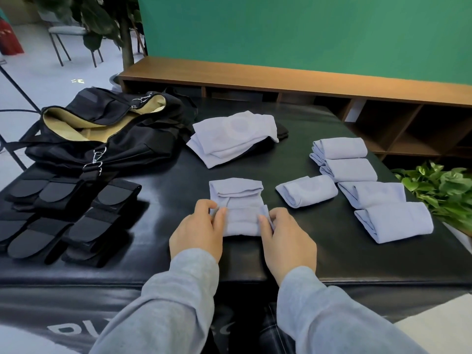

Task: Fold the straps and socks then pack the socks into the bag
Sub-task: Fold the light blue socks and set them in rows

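Open bag (107,139) (tan lining bare)

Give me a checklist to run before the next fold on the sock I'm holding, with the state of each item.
1. Both hands on the sock: left hand and right hand pinch the sides of the half-folded sock. Ok.
2. Sock lies flat on the black table, apart from its neighbours. Ok.
3. Space for it among the folded socks on the right: bare table beside them. Ok.
4. Bag open for packing: mouth gapes, tan lining shows. Ok.
5. Unfolded socks left: a loose pile waits behind. Not ok.
6. Straps folded: they lie in rows, but whether all are finished, cannot tell.
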A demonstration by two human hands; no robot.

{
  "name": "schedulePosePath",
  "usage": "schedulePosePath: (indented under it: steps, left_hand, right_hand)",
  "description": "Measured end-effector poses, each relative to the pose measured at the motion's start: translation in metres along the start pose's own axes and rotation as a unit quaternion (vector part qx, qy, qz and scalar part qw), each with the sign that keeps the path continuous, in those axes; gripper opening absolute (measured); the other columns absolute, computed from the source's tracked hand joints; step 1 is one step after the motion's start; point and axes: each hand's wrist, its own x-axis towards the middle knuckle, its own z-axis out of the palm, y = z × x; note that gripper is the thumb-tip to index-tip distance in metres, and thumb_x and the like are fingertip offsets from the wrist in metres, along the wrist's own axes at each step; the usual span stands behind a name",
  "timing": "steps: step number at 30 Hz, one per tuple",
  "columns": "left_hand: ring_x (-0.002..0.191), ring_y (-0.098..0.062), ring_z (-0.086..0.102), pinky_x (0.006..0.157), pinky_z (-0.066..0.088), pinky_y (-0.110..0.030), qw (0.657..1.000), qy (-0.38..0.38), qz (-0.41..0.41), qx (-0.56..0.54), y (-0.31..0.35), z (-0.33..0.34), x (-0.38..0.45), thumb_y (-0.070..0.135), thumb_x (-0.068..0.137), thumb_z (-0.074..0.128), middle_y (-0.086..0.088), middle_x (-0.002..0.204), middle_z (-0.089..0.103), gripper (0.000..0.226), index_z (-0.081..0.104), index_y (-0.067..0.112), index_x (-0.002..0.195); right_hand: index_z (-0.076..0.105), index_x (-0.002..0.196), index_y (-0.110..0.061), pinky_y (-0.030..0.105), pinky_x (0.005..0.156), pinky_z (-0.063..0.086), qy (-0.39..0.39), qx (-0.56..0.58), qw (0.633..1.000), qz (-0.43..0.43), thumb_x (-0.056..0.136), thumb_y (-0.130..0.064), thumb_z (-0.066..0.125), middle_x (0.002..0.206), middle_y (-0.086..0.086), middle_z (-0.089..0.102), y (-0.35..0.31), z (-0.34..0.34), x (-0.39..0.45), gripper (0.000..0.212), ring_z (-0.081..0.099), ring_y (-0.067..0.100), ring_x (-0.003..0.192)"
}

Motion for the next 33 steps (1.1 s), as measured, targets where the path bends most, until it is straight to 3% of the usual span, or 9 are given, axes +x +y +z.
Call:
schedulePosePath:
  steps: [3,8,12,16,20,23,25,28,33]
  left_hand:
    - [0.074,-0.015,0.056,0.062,0.039,-0.029,1.0,0.013,-0.006,0.012,0.001,-0.001,-0.001,0.052,0.094,0.031,0.008,0.081,0.06,0.029,0.042,0.032,0.112]
    - [0.082,-0.013,0.051,0.065,0.035,-0.027,0.999,0.03,-0.001,-0.014,0.002,-0.004,-0.005,0.04,0.096,0.034,0.014,0.095,0.053,0.02,0.044,0.029,0.11]
    - [0.095,-0.01,0.044,0.066,0.034,-0.028,0.999,0.035,0.025,-0.025,0.001,-0.005,-0.007,0.019,0.094,0.038,0.016,0.107,0.041,0.019,0.051,0.029,0.104]
    - [0.1,-0.007,0.04,0.068,0.037,-0.026,0.996,0.036,0.074,-0.025,-0.001,-0.003,-0.007,0.002,0.084,0.043,0.019,0.101,0.044,0.029,0.059,0.026,0.09]
    - [0.103,-0.008,0.04,0.075,0.025,-0.021,0.993,0.056,0.103,-0.032,-0.002,-0.001,-0.007,0.01,0.082,0.05,0.019,0.099,0.049,0.02,0.063,0.025,0.086]
    - [0.114,-0.002,0.034,0.079,0.014,-0.016,0.991,0.039,0.124,-0.014,0.0,-0.001,-0.008,0.027,0.085,0.051,0.023,0.11,0.045,0.013,0.059,0.029,0.095]
    - [0.119,0.002,0.03,0.084,0.013,-0.016,0.987,0.022,0.161,-0.004,0.0,0.001,-0.009,0.041,0.084,0.05,0.024,0.119,0.044,0.02,0.057,0.032,0.101]
    - [0.111,0.005,0.036,0.084,0.016,-0.015,0.976,0.02,0.215,-0.008,-0.001,0.002,-0.009,0.057,0.075,0.043,0.025,0.11,0.052,0.035,0.057,0.035,0.098]
    - [0.101,0.003,0.045,0.084,0.023,-0.014,0.98,0.019,0.19,-0.058,-0.001,-0.001,-0.013,0.038,0.078,0.062,0.03,0.091,0.048,0.027,0.057,0.033,0.104]
  right_hand:
    - [0.042,0.112,-0.029,0.028,0.069,0.037,0.027,0.059,0.998,-0.005,0.097,-0.042,0.039,0.104,-0.015,0.049,0.002,0.001,-0.003,0.021,0.054,0.013,0.09]
    - [0.056,0.101,-0.025,0.025,0.073,0.036,0.085,0.055,0.991,-0.09,0.089,-0.023,0.05,0.106,-0.012,0.05,0.005,0.009,-0.007,0.014,0.045,0.013,0.098]
    - [0.056,0.11,-0.029,0.021,0.088,0.024,0.04,0.027,0.989,-0.14,0.076,-0.025,0.042,0.119,-0.018,0.049,0.005,0.008,-0.007,0.037,0.038,0.007,0.111]
    - [0.045,0.125,-0.036,0.017,0.088,0.015,-0.01,-0.01,0.99,-0.139,0.084,-0.021,0.045,0.129,-0.025,0.04,0.004,0.005,0.0,0.043,0.03,0.002,0.12]
    - [0.047,0.125,-0.037,0.019,0.09,0.019,-0.004,0.001,0.992,-0.123,0.088,-0.019,0.043,0.128,-0.026,0.044,0.003,0.006,0.001,0.041,0.031,0.003,0.119]
    - [0.049,0.124,-0.034,0.019,0.092,0.022,0.004,0.015,0.993,-0.116,0.091,-0.02,0.043,0.126,-0.023,0.048,0.005,0.007,0.002,0.036,0.034,0.004,0.118]
    - [0.051,0.121,-0.031,0.02,0.092,0.023,0.009,0.022,0.994,-0.11,0.094,-0.022,0.042,0.123,-0.019,0.05,0.006,0.008,0.003,0.03,0.037,0.006,0.116]
    - [0.054,0.112,-0.025,0.02,0.089,0.027,0.019,0.039,0.994,-0.105,0.095,-0.023,0.042,0.115,-0.013,0.051,0.006,0.007,0.001,0.021,0.04,0.008,0.107]
    - [0.046,0.088,-0.026,0.022,0.076,0.03,0.029,0.105,0.99,-0.085,0.096,-0.025,0.04,0.092,-0.011,0.047,0.005,0.004,-0.001,0.01,0.043,0.009,0.088]
